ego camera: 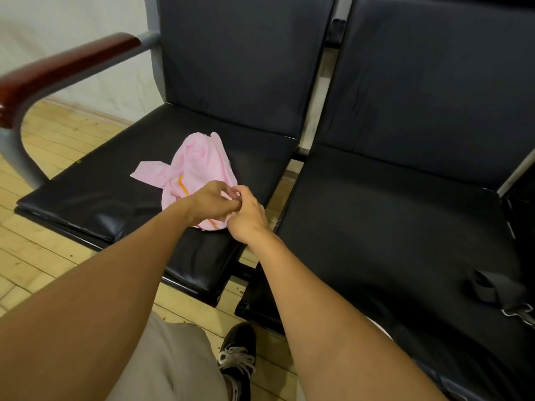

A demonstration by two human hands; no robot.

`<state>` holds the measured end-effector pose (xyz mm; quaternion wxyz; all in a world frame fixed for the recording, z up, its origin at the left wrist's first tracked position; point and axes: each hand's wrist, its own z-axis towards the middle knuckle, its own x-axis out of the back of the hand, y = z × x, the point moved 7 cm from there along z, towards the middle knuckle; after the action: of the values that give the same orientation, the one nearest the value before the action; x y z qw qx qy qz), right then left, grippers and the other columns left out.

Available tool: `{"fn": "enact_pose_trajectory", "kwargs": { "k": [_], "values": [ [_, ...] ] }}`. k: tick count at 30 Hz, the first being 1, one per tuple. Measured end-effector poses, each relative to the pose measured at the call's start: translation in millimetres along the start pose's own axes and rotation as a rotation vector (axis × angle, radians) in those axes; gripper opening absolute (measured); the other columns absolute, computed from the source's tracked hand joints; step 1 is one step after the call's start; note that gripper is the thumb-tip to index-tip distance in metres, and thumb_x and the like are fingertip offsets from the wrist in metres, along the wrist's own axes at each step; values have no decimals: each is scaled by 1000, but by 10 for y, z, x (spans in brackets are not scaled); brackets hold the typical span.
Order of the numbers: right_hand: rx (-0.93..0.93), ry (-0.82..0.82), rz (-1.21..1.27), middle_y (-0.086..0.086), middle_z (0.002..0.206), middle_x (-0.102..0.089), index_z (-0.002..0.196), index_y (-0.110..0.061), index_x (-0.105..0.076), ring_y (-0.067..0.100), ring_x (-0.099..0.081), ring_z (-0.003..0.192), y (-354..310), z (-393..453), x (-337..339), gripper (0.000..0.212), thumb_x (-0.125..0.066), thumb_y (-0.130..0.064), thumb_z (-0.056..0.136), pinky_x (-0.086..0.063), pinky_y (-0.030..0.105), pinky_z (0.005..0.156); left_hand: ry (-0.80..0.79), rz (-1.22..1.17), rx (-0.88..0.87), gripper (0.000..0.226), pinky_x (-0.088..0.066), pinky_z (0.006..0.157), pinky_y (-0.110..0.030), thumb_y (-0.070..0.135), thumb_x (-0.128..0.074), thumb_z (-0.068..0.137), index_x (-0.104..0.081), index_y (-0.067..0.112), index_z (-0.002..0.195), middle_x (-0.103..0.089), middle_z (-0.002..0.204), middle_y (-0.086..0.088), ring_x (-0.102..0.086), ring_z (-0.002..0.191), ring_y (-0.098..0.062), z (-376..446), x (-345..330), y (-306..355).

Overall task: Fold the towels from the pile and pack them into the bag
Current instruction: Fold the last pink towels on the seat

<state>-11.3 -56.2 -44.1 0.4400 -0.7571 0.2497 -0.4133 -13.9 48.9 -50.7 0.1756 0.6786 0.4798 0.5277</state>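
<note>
Both hands, left hand (212, 202) and right hand (246, 211), pinch the pink towel (199, 163) bunched on the black seat (95, 180). A weak pinch could drop its edge, spoiling the fold.

Black seats (86, 195), wood floor (58, 146) (pale wall (58, 18))

Towel (199, 166) near edge (under hands) hidden

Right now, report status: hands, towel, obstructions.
Left hand and right hand both pinching pink towel. Towel crumpled, unfolded, on left seat. Nothing blocking.
</note>
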Motion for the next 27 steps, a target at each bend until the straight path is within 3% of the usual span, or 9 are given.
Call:
{"fn": "enact_pose_trajectory", "kwargs": {
  "k": [4, 6, 8, 10, 12, 15, 18, 22, 27],
  "values": [
    [102, 47, -42, 5, 111, -58, 137, -28, -41, 25, -61, 97, -66, -87, 175, 57, -58, 2, 91, -57, 35, 74, -77, -76, -89, 35, -56, 70, -22, 14, -61, 91, -50, 18, 123, -67, 100, -10, -69, 88, -16, -193, -18, 246],
    [133, 96, -33, -4, 92, -53, 125, -19, -53, 16, -59, 87, -97, -125, 320, 37, -65, -8, 92, -55, 29, 71, -85, -145, -161, 33, -56, 69, -20, 19, -66, 91, -53, 20, 121, -70, 97, -6, -70, 87, -12, -271, 19, 364],
    [142, 148, -38, -3, 82, -56, 98, -10, -64, 15, -61, 79, -115, -189, 514, 11, -69, -17, 92, -53, 25, 64, -95, -216, -245, 37, -57, 84, -27, 23, -69, 89, -56, 22, 124, -74, 97, -3, -70, 95, -13, -364, 40, 506],
    [125, 193, -16, 5, 81, -63, 83, -8, -66, 21, -65, 78, -100, -243, 681, 16, -66, -20, 94, -57, 34, 66, -106, -257, -305, 40, -54, 91, -29, 29, -71, 86, -58, 25, 124, -74, 101, -1, -69, 101, -12, -451, 27, 622],
    [119, 239, -3, 7, 82, -65, 81, -8, -69, 23, -66, 79, -80, -301, 868, 21, -61, -20, 96, -59, 41, 70, -104, -242, -320, 40, -56, 86, -25, 33, -72, 83, -60, 27, 120, -71, 106, 2, -68, 101, -12, -508, -52, 720],
    [155, 334, 14, 3, 79, -66, 79, -13, -68, 16, -64, 75, -120, -476, 1207, 27, -57, -28, 99, -55, 35, 66, -27, -92, -379, 20, -53, 65, -14, 29, -68, 90, -63, 26, 109, -69, 98, 7, -66, 92, -8, -615, -191, 892],
    [191, 436, 28, 0, 66, -57, 67, -15, -57, 10, -56, 63, -142, -720, 1590, 37, -54, -31, 101, -44, 26, 54, 0, -13, -458, 8, -49, 73, -25, 28, -62, 94, -66, 22, 97, -70, 90, 2, -66, 86, -12, -694, -347, 1068],
    [183, 517, 21, 9, 74, -65, 77, -5, -61, 21, -66, 74, -158, -1116, 2077, 38, -52, -33, 101, -54, 39, 65, -12, 30, -574, 12, -50, 73, -29, 23, -55, 98, -64, 15, 95, -67, 90, -5, -65, 83, -15, -907, -554, 1563],
    [81, 700, 324, 24, 88, -68, 84, 6, -62, 36, -70, 85, -214, -1617, 2840, 42, -53, -33, 97, -59, 55, 73, 8, 20, -745, 34, -53, 63, -18, 37, -68, 88, -49, 17, 107, -59, 95, -2, -60, 80, -13, -1409, -736, 2500]
  ]
}}
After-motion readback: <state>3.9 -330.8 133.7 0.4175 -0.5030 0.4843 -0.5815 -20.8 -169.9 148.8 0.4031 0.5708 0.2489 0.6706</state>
